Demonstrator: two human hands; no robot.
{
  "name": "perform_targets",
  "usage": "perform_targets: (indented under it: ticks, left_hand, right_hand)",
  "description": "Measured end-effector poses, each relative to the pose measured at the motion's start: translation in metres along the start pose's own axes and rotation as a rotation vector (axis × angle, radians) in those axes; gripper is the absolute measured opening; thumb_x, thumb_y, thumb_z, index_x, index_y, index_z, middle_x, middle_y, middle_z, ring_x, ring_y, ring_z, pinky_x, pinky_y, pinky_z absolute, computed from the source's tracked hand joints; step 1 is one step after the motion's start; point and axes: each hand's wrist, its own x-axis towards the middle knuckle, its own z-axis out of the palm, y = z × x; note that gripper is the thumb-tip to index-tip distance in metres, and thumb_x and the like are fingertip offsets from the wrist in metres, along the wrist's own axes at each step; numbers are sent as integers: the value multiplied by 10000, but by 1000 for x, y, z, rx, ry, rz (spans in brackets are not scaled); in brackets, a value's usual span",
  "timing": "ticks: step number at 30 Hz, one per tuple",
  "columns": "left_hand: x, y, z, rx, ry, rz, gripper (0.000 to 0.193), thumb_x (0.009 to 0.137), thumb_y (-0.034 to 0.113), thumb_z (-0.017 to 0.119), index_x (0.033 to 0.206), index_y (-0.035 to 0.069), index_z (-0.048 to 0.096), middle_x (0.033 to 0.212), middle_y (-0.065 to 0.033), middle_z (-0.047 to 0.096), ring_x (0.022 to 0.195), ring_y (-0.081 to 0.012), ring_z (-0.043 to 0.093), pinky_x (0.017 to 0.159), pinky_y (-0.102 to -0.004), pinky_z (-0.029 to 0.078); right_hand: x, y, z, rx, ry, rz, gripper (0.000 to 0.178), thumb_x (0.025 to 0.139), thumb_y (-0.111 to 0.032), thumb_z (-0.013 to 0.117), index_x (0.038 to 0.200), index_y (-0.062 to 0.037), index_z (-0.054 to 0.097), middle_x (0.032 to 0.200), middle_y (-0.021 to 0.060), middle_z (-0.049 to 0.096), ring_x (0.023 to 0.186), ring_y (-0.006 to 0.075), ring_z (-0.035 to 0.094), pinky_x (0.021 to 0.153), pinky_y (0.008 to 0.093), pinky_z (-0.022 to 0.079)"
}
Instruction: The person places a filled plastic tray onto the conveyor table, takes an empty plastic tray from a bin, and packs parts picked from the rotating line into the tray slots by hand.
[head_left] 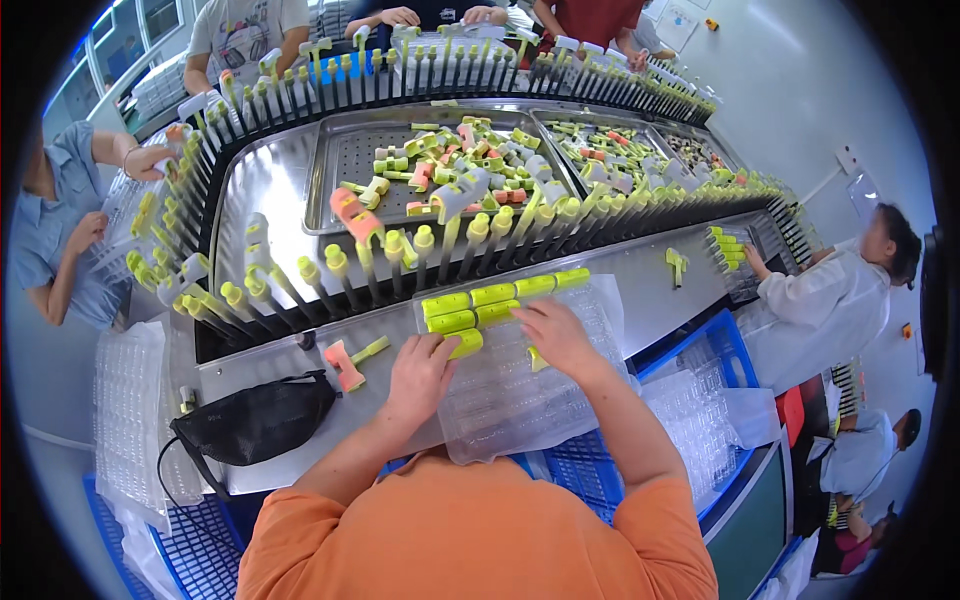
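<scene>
Clear tray (520, 415): centre of the frame, and we have thin, glossy plastic moulded into rows of shallow pockets, lying on the smooth metal bench (655, 318).
Yellow-green pieces (492, 294): smooth, rounded, stubby cylinders; we count four end to end along the tray's top row, two in the row beneath, and one lower at the left.
Left hand (420, 372): in from the lower left, fingers bunched narrow over the left end of that lowest piece (466, 344); we see them meet, but cannot tell a grip from a press.
Right hand (555, 335): fingers bent and fairly close together, tips at the right end of the second row's right-hand piece; whether they pinch it, we cannot tell.
Small yellow-green part (539, 359): peeking out just below the right hand, mostly hidden, so we can't call it held or loose.
Pink-and-green clip (347, 368): off to the left of the left hand, on the bench, a curved shell with a slim stalk.
Black pouch (258, 420): soft, creased fabric, lower left of the frame.
Dark posts (470, 262): above the tray, a slender upright row, yellow-green at the tips.
Metal basin (345, 145): upper centre, shiny and perforated, heaped with green, grey and pink parts (470, 150).
</scene>
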Motion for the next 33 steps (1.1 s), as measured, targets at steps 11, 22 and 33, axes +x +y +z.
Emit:
perform_targets:
  ticks: [11, 22, 33]
  left_hand:
    - [-13, -1, 15, 85, -65, 66, 282, 723, 182, 727, 986, 110, 657, 1005, -69, 594, 987, -282, 550, 827, -417, 444]
    - [-19, -5, 20, 39, -60, -34, 244, 783, 159, 676, 1012, 79, 654, 1153, -129, 559, 1072, -328, 523, 877, -437, 432]
    - [-15, -7, 22, 9, -16, -4, 236, 776, 124, 679, 1003, 67, 652, 1134, -142, 570, 1056, -339, 533, 868, -435, 456]
  right_hand:
    - [-58, 16, -14, -89, -155, 43, 384, 721, -143, 739, 1091, -110, 641, 1054, 77, 568, 1046, 294, 533, 858, 418, 475]
    - [-47, -1, -28, -108, -170, -7, 415, 738, -127, 719, 1129, -104, 582, 1087, 83, 562, 1059, 300, 530, 860, 423, 474]
    - [-3, 8, 58, -137, 76, -135, 442, 819, -203, 647, 1253, -144, 582, 1252, 99, 544, 1161, 331, 508, 933, 464, 451]
